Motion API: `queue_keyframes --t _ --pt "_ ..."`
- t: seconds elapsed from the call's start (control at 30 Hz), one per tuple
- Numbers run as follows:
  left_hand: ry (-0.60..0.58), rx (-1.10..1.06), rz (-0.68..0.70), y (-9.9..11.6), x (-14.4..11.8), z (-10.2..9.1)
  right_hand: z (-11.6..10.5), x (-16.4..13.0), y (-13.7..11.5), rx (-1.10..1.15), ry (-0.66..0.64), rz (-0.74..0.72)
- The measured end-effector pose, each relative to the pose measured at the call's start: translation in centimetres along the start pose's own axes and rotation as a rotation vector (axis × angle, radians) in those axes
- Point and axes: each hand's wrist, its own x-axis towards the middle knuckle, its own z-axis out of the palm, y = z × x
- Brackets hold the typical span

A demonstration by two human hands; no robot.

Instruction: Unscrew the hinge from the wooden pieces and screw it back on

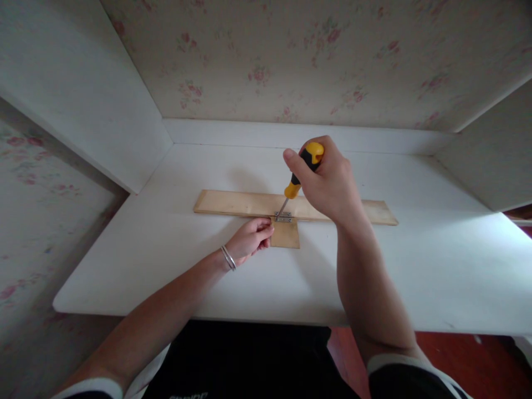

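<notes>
My right hand (328, 180) is wrapped round the yellow and black handle of a screwdriver (293, 188). The shaft slants down to the left, and its tip meets a small metal hinge (283, 216). That hinge lies across the seam between a long wooden board (236, 203) and a small square wooden piece (285, 235). With closed fingers, my left hand (252, 237) grips the left edge of the small piece by the hinge. A screw under the tip is too small to make out.
The white desk top (145, 266) carries the boards. A low white ledge (291, 134) and a floral wall (291, 66) close off the back. White panels (83, 83) rise at left and right. The desk's front edge runs close to my body.
</notes>
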Motion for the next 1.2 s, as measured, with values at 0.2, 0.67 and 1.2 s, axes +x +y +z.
queue_keyframes --t 0.2,0.67,1.2 --pt "-0.011 0.032 0.008 -0.2 0.1 -0.1 -0.1 0.2 0.4 -0.013 0.005 0.012" --pt "-0.005 0.041 0.004 -0.3 0.0 -0.2 -0.5 0.3 0.8 -0.008 0.021 -0.009" --pt "0.071 -0.1 -0.055 0.5 0.1 0.6 -0.3 -0.5 -1.4 -0.042 0.0 -0.16"
